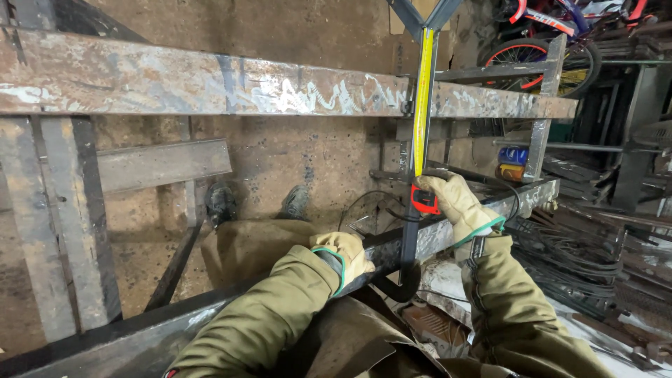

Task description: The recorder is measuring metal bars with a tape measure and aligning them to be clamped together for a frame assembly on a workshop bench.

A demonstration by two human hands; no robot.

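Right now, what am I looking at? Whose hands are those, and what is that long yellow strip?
The picture comes from a camera worn on a person's head, looking down. You see that person's own gloved hands. The right hand holds a red tape measure; its yellow tape runs up along a dark metal bar to a rusty steel beam. The left hand rests on a nearer steel beam. Below are the person's boots on the floor. A bicycle stands at the back.
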